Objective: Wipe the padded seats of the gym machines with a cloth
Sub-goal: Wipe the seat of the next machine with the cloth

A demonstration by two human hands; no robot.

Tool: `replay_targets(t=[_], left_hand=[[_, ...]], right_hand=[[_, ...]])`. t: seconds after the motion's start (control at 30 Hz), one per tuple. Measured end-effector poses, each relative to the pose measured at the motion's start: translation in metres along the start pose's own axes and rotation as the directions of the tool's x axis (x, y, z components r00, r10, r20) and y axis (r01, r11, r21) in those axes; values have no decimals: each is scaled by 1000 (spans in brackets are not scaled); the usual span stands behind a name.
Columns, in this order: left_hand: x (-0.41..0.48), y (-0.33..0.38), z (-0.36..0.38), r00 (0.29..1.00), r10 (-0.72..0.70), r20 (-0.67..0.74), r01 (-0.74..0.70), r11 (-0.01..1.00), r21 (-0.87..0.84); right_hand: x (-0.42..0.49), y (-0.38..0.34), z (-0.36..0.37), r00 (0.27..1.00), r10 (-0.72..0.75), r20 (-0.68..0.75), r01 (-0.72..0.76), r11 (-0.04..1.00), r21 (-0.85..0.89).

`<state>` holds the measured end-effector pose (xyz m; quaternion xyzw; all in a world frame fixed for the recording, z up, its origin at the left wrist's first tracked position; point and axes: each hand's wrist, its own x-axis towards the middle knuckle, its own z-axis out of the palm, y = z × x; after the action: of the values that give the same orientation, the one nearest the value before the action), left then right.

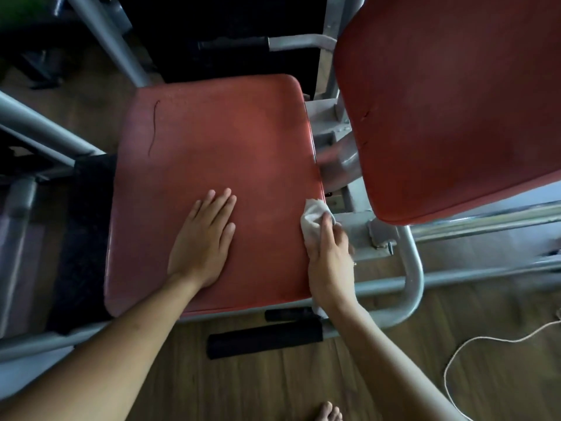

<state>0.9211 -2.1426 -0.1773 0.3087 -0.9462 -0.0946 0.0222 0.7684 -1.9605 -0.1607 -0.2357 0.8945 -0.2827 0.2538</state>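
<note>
The flat red vinyl padded seat is spread under both hands, with a thin dark scratch marked on it well beyond the left fingertips. Above and to the right of the right hand, a tilted red padded backrest is seen. A grey steel tube frame is bent round just right of that hand. The left hand is laid flat on the seat, palm down, fingers straight and nearly together, nothing held. The right hand is curled at the seat's right edge, and the crumpled white cloth is gripped in it, bunched out past the fingertips against that edge.
</note>
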Motion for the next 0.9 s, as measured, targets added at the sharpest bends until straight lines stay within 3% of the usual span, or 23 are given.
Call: replay_targets(t=[0.23,0.47,0.73,0.9], left_hand=[[-1,1,-1,999,2,-42,-4,999,-44],[-2,-1,2,999,-10,-37,8,999,-53],[-2,-3,2,996,12,-84,-18,997,-73],[-1,-2,1,997,2,-74,-7,998,-67]], right_hand=[[66,-15,-7,998,-57,15,57,998,-17],[1,12,-24,988,-98,119,92,994,58],[62,-14,-16,997,-47,62,45,999,27],[13,5,-21,992,-90,84,87,996,34]])
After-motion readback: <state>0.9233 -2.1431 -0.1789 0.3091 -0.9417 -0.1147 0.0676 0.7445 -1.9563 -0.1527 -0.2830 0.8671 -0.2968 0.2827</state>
